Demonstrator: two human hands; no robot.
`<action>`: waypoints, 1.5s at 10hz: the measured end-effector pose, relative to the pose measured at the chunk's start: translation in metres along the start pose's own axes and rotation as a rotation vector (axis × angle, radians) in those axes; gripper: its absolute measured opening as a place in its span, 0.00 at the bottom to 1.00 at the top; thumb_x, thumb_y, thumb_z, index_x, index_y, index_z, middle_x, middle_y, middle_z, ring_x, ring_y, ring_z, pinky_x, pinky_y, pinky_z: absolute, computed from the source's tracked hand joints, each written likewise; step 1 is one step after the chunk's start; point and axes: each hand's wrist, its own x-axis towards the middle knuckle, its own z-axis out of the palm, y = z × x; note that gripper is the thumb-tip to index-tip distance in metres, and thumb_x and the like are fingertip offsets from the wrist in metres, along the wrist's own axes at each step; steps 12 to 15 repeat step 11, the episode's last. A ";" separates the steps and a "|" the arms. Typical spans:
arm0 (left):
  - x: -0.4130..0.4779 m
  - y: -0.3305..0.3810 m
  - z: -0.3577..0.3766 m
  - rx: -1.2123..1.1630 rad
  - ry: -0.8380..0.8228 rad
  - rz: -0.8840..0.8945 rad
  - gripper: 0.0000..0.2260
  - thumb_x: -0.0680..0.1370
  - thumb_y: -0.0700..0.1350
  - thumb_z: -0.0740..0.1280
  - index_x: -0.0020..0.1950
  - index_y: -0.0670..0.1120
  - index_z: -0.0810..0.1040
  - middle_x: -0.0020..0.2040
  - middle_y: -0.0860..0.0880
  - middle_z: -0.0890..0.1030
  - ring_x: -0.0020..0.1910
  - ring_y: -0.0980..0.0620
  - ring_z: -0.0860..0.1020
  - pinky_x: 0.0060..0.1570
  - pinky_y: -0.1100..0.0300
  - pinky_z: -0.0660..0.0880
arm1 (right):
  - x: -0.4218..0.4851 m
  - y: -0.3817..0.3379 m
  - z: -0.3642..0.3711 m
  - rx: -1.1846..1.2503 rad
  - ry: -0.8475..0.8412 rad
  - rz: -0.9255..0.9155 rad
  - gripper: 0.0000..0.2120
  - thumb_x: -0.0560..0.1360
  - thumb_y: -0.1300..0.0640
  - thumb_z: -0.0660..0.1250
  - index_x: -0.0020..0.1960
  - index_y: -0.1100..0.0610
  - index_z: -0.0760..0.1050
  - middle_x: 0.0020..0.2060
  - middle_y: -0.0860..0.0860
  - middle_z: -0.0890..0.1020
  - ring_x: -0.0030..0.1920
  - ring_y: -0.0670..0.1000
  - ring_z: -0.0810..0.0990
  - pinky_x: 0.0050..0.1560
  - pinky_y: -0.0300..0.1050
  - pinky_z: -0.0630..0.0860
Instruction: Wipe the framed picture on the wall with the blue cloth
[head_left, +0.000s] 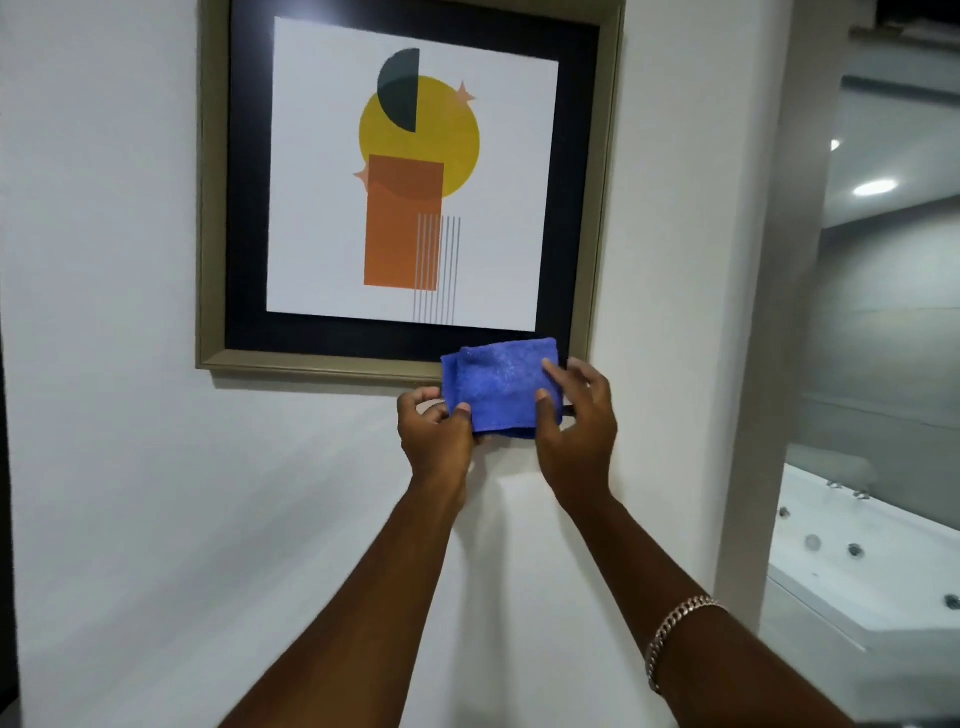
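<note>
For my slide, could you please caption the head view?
Both hands, left hand and right hand, hold a folded blue cloth at the framed picture's lower edge.

A white wall (130, 467) was seen carrying a framed picture (410, 176), which was hung flat against it. The picture's lower right corner was covered by a blue cloth (498, 387), apparently pressed against the frame's bottom edge there.
</note>
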 end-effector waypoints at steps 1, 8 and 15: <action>-0.020 -0.027 -0.007 -0.188 -0.237 -0.169 0.12 0.76 0.32 0.66 0.56 0.46 0.75 0.49 0.43 0.84 0.44 0.47 0.85 0.38 0.53 0.84 | -0.024 0.019 -0.032 0.227 0.028 0.272 0.20 0.74 0.64 0.70 0.64 0.53 0.75 0.60 0.53 0.80 0.57 0.52 0.81 0.52 0.43 0.81; -0.282 -0.470 -0.159 0.789 -0.228 -0.677 0.09 0.72 0.32 0.67 0.46 0.43 0.83 0.41 0.44 0.85 0.40 0.45 0.82 0.43 0.52 0.80 | -0.465 0.277 -0.211 -0.320 -0.351 1.228 0.22 0.70 0.67 0.73 0.62 0.57 0.74 0.53 0.54 0.83 0.50 0.47 0.83 0.54 0.39 0.80; -0.292 -0.531 -0.196 1.069 -0.595 -0.802 0.11 0.73 0.37 0.66 0.55 0.43 0.78 0.52 0.44 0.83 0.46 0.49 0.80 0.44 0.62 0.78 | -0.547 0.318 -0.212 -0.534 -0.559 1.332 0.20 0.72 0.67 0.69 0.63 0.60 0.73 0.57 0.60 0.83 0.58 0.59 0.80 0.57 0.48 0.75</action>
